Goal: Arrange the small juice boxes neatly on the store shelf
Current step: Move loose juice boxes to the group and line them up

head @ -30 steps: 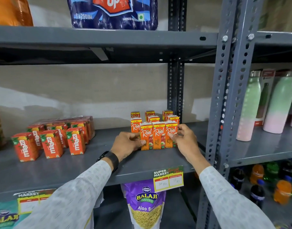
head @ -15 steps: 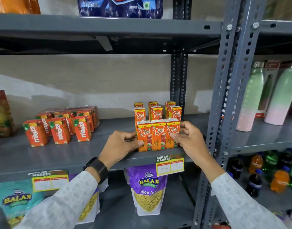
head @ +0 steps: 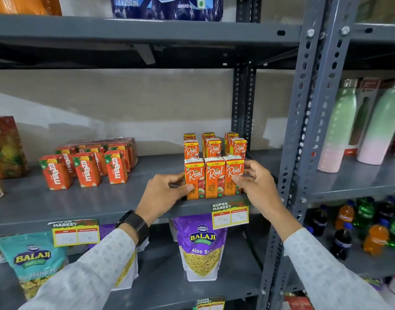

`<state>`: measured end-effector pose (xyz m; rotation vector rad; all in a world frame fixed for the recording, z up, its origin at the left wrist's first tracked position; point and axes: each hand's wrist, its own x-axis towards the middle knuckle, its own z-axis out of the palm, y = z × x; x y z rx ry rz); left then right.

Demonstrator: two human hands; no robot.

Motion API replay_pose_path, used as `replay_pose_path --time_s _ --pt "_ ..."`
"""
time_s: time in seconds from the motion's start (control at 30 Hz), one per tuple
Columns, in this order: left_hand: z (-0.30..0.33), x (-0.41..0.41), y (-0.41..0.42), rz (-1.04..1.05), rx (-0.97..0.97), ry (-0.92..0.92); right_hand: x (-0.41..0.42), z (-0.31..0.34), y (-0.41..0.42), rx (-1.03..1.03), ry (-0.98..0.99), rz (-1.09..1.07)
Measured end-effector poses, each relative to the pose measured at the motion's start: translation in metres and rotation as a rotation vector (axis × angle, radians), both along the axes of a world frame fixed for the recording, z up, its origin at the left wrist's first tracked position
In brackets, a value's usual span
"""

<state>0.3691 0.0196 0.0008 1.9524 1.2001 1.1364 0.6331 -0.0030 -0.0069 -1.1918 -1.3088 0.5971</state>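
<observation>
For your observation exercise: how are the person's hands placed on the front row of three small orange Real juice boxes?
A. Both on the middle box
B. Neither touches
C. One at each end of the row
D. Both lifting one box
C: the left hand touches the left box and the right hand the right box of the front row of small orange Real juice boxes.

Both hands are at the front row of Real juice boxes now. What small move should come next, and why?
Probably press the left hand and right hand gently inward and let go. The three front Real boxes already stand upright, side by side at the shelf edge. The hands bracket the row's two ends, so a light squeeze should close any slight gaps.
</observation>
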Motion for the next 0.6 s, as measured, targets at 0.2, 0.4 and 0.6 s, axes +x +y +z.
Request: replay_pose_path --time_s 0.2,0.4,0.6 --pt "-0.0014 -0.0019 0.0008 -0.007 -0.024 -0.016 0.0016 -0.0014 -0.0011 -0.004 0.006 0.002" --pt "-0.0025 0.0018 0.0019 0.014 0.001 0.01 -0.0023 -0.0008 -0.0016 -0.002 0.01 -0.017" --pt "-0.0034 0.0001 0.0002 0.019 0.004 0.012 -0.0028 -0.001 -0.0056 0.005 -0.007 -0.023"
